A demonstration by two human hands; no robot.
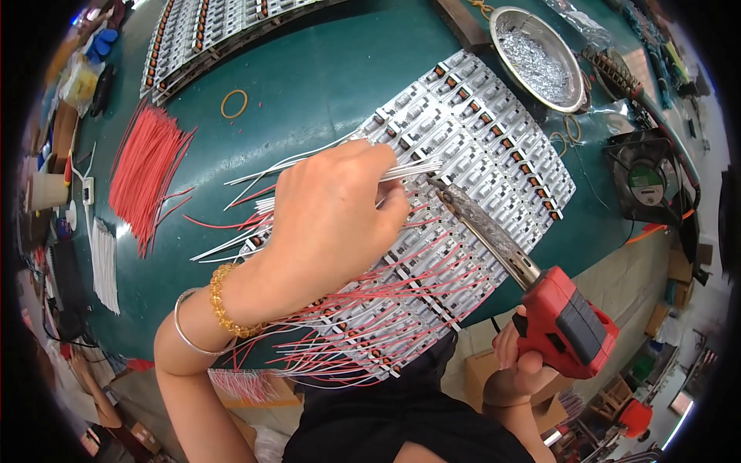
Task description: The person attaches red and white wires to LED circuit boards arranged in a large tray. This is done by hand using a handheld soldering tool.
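Left hand pinches white wires over a circuit-board panel on the table, right hand grips a red soldering gun, apparently mid-soldering; the next joint likely calls for steady contact.

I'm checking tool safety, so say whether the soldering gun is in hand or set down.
In hand: the right hand grips the red soldering gun, whose tip points toward the white wires.

We list: bare left hand; bare right hand; one translucent golden-yellow round-bead bracelet, left wrist; one thin silver-coloured metal bangle, nearer elbow; plain black fabric garment, lap.
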